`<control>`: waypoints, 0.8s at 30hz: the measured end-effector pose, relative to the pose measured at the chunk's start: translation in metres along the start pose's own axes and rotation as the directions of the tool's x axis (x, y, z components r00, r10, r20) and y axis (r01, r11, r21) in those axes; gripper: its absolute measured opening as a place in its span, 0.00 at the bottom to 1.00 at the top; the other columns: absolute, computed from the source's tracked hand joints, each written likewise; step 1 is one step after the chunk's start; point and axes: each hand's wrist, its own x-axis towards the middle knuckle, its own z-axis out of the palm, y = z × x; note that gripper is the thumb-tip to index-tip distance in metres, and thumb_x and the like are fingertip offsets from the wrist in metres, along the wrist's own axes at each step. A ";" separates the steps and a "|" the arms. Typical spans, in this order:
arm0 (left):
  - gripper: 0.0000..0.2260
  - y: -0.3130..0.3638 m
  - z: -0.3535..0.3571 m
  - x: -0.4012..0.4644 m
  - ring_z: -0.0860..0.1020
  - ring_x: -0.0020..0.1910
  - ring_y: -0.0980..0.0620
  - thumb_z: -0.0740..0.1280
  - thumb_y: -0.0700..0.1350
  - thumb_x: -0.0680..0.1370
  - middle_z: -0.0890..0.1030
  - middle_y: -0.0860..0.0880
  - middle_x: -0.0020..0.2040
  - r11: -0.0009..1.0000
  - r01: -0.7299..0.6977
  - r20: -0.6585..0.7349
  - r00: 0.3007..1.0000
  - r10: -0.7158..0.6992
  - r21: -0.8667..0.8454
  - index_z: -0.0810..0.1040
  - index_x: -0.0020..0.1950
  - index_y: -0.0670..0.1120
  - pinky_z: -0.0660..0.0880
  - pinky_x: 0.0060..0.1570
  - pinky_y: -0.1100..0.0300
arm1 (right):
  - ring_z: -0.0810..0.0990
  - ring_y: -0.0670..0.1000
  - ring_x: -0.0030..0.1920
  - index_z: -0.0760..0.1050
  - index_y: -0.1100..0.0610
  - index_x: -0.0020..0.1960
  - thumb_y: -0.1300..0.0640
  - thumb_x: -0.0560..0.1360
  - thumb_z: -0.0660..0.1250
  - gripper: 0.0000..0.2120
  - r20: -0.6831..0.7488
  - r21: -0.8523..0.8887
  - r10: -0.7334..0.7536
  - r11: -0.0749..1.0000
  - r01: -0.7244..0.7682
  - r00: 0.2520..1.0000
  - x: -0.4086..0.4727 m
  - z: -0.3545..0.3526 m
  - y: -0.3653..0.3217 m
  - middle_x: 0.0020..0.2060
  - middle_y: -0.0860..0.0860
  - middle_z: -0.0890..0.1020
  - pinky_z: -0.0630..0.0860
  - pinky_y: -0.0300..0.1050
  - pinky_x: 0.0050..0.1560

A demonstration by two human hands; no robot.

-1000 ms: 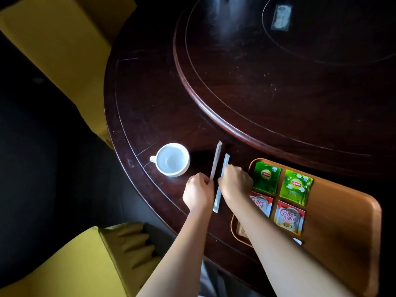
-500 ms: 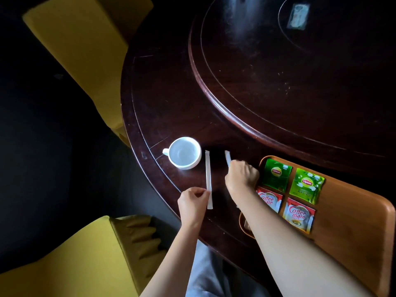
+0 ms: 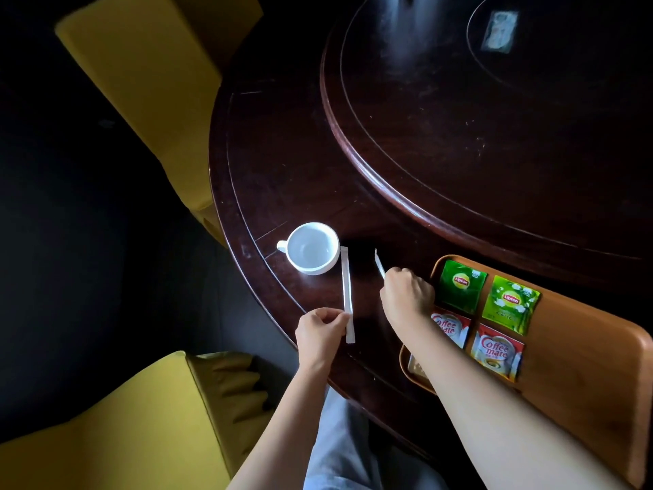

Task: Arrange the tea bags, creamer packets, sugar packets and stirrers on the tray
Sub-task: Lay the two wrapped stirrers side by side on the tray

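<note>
A yellow chair (image 3: 148, 83) filled the upper left. At centre, a white cup (image 3: 312, 247) stood touching the far end of a wrapped stirrer (image 3: 347, 295), which your left hand (image 3: 321, 334) pinched near its lower end. Your right hand (image 3: 406, 298) was closed around a second stirrer (image 3: 379, 264). At lower right, your forearm crossed the tray (image 3: 583, 366), partly hiding a creamer packet (image 3: 450, 327) below the tea bags (image 3: 461, 286).

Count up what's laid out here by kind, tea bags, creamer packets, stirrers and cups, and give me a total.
Tea bags: 2, dark green and light green, on the tray
Creamer packets: 2, on the tray
Wrapped stirrers: 2, one in the left hand, one in the right hand
Cups: 1
Total: 7
</note>
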 end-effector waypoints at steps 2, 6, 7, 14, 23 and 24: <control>0.07 0.002 0.001 -0.001 0.81 0.35 0.51 0.70 0.42 0.71 0.84 0.49 0.33 1.000 0.007 0.024 1.000 -0.007 -0.027 0.82 0.34 0.51 0.80 0.41 0.55 | 0.80 0.59 0.51 0.77 0.61 0.53 0.61 0.76 0.57 0.11 0.021 0.162 0.058 0.985 -0.061 0.998 0.000 -0.007 0.001 0.50 0.57 0.82 0.70 0.45 0.40; 0.05 0.012 0.007 -0.012 0.79 0.31 0.56 0.70 0.40 0.72 0.82 0.48 0.32 0.996 -0.003 0.085 0.996 0.010 -0.085 0.83 0.37 0.47 0.74 0.29 0.67 | 0.80 0.56 0.41 0.79 0.59 0.42 0.59 0.73 0.62 0.08 0.046 0.590 0.139 0.795 -0.139 0.989 -0.014 -0.018 0.024 0.39 0.54 0.83 0.69 0.42 0.36; 0.04 0.015 0.011 -0.016 0.79 0.31 0.56 0.70 0.40 0.71 0.82 0.48 0.32 0.997 -0.018 0.105 0.994 0.026 -0.079 0.83 0.38 0.47 0.73 0.29 0.68 | 0.79 0.54 0.37 0.80 0.58 0.40 0.59 0.72 0.64 0.07 0.050 0.672 0.157 0.725 -0.150 0.986 -0.021 -0.021 0.036 0.33 0.53 0.82 0.70 0.42 0.35; 0.03 0.031 0.074 -0.075 0.78 0.30 0.62 0.71 0.45 0.69 0.82 0.53 0.29 0.935 -0.318 0.345 0.905 0.250 0.155 0.84 0.37 0.48 0.73 0.37 0.69 | 0.70 0.44 0.18 0.75 0.57 0.31 0.61 0.71 0.67 0.10 0.112 0.822 0.425 0.468 -0.324 0.898 -0.081 -0.013 0.168 0.13 0.46 0.72 0.68 0.41 0.30; 0.06 0.035 0.171 -0.135 0.73 0.25 0.70 0.68 0.40 0.69 0.78 0.54 0.27 0.787 -0.556 0.574 0.748 0.335 0.266 0.85 0.40 0.42 0.64 0.27 0.78 | 0.75 0.52 0.30 0.78 0.62 0.43 0.62 0.74 0.66 0.04 0.091 0.786 0.516 0.488 -0.380 0.852 -0.117 0.004 0.254 0.30 0.51 0.78 0.71 0.38 0.33; 0.06 0.037 0.178 -0.136 0.74 0.26 0.66 0.68 0.39 0.69 0.80 0.52 0.28 0.773 -0.572 0.575 0.742 0.346 0.274 0.84 0.40 0.41 0.63 0.27 0.78 | 0.76 0.54 0.32 0.78 0.61 0.43 0.62 0.74 0.66 0.03 0.081 0.778 0.516 0.503 -0.378 0.853 -0.115 0.006 0.258 0.33 0.53 0.79 0.72 0.40 0.37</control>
